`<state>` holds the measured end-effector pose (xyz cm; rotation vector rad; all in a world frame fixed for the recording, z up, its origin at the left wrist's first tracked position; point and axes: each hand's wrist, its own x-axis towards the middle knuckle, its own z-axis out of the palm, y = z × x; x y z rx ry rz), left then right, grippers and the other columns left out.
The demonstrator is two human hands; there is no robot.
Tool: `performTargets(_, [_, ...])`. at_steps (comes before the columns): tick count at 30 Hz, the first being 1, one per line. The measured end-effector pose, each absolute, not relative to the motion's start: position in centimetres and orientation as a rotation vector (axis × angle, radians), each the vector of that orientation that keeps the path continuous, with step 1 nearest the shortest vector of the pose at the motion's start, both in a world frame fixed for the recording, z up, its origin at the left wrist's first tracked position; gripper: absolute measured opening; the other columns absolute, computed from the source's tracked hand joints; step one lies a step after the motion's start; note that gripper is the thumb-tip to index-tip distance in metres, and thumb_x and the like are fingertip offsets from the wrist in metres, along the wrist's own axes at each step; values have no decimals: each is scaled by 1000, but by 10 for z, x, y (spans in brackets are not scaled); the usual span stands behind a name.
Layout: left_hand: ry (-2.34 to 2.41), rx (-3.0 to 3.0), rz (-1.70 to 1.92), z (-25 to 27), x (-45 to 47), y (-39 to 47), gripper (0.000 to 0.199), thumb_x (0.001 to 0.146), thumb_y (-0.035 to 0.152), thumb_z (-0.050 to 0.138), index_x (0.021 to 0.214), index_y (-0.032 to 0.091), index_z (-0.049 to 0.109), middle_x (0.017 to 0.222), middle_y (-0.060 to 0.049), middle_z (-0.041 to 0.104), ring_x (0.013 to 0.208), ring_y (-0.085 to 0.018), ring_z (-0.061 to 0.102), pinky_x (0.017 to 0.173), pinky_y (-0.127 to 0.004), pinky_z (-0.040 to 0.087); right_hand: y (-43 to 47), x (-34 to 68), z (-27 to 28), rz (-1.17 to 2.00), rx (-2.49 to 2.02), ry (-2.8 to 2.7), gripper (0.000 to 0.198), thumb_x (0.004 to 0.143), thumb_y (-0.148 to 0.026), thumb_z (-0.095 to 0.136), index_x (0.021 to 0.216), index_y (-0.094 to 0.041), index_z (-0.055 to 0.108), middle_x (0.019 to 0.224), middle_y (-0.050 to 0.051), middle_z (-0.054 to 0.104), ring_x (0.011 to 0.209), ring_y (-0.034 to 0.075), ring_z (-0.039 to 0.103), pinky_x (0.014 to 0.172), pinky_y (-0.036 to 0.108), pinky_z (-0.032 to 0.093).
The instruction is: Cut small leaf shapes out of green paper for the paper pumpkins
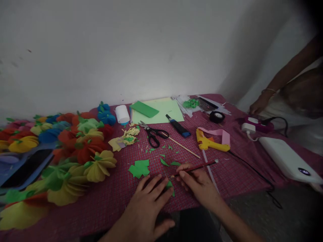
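My left hand [148, 205] lies flat at the table's near edge, fingers stretched out. Under or beside its fingertips is a small green paper piece [172, 191], partly covered. A dark red pencil [204, 165] is pinched in my right hand [195, 181], its tip pointing left, close to that piece. Several cut green pieces [139, 168] lie just beyond my left fingertips. Small green leaf shapes [164, 162] and scraps are scattered past my right hand. Black-handled scissors [153, 133], a thin wooden stick [181, 146] and a blue-black utility knife [178, 126] rest farther back.
Colourful paper flowers [88, 144] and a black phone [26, 168] fill the left side. At right are a yellow glue gun [212, 143] with its cord, a tape measure [217, 116] and a white power bank [287, 159]. Another person's hand [259, 104] is near a purple power strip [262, 126].
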<state>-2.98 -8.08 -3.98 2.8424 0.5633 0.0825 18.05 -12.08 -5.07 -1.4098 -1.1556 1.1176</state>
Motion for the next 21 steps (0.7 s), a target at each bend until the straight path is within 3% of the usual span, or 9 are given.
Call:
performTargets(5, [507,2885,126,-47,-36,-77,68,83,62,46,139,27,33,145,-7,35,130,-33,33,102,-56,25,-120,183,-50,1013,-1361,-1347,11,85,-24,51,83,-19,61,73,-1,58,69,14,56,64,23,44])
performTargets(8, [477,2914,164,-51,-37,-75,70,82,65,43,140,26,33,145,-9,35,130,-33,32,102,-55,24,-119,184,-50,989,-1367,-1432,12,85,-21,50,82,-19,61,72,-1,58,69,15,57,63,24,45])
performTargets(21, [482,2868,88,-54,-36,-76,78,75,47,62,142,30,27,149,-9,27,133,-33,27,105,-56,17,-117,183,-58,924,-1374,-1510,13,86,-20,51,83,-21,65,77,1,64,74,17,62,66,27,50])
